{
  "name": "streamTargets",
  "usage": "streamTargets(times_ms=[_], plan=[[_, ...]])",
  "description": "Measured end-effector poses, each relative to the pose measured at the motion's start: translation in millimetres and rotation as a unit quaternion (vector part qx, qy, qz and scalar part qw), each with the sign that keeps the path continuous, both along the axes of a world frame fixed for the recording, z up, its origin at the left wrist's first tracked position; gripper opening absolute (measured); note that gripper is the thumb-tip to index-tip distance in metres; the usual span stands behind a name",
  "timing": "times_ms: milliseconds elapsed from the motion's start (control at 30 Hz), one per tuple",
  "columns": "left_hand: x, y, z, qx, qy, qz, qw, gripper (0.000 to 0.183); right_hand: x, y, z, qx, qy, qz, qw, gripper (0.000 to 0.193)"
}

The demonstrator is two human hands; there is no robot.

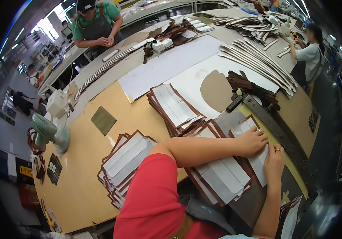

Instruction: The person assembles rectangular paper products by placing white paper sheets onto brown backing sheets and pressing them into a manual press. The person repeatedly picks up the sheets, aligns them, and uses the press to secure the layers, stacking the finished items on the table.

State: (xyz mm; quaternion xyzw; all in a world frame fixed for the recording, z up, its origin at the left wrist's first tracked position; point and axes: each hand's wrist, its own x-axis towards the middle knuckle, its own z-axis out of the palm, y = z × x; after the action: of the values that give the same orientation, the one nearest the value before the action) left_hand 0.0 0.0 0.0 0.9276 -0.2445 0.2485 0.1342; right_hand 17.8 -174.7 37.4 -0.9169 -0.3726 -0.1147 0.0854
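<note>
A white panel with a brown edge [260, 171] lies at the right of the table, along a dark metal bar [274, 119]. My left hand [252, 142] reaches across from the left and is closed on the panel's upper right edge, its fingers curled. Just below it my right hand [275, 159] is closed on the same edge, thumb and fingers pressed together. What exactly lies under the fingertips is hidden. Left of the panel, partly covered by my left forearm, is a stack of similar brown-edged white panels [222, 179].
More panel stacks lie farther back [173, 105] and at the left [126, 159]. A green square piece [103, 120] and a fan [45, 129] are on the left. Brown strips [254, 87] and long white strips [258, 63] lie behind the bar. Two co-workers [97, 26] [308, 55] stand beyond.
</note>
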Motion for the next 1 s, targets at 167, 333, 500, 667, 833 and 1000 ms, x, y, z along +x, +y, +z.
streamTargets(times_ms=[167,333,500,667,833,1000], plan=[[-4,3,2,0.008,0.004,0.001,1.0,0.024,-1,1,-3,0.088,0.015,0.003,0.996,0.027],[-4,1,3,-0.006,-0.009,0.0,1.0,0.024,-5,-1,0,0.036,-0.025,-0.014,0.999,0.027],[-4,3,6,-0.004,0.007,0.005,1.0,0.026,-5,1,1,-0.026,-0.095,-0.002,0.995,0.027],[-5,5,14,0.019,0.053,0.01,0.998,0.03,-6,-11,17,-0.04,-0.065,-0.015,0.997,0.021],[-8,4,25,0.02,0.073,0.014,0.997,0.031,1,-44,28,-0.023,-0.015,-0.085,0.996,0.017],[-6,4,22,0.026,0.055,-0.004,0.998,0.033,3,-74,30,0.082,0.054,-0.144,0.985,0.015]])
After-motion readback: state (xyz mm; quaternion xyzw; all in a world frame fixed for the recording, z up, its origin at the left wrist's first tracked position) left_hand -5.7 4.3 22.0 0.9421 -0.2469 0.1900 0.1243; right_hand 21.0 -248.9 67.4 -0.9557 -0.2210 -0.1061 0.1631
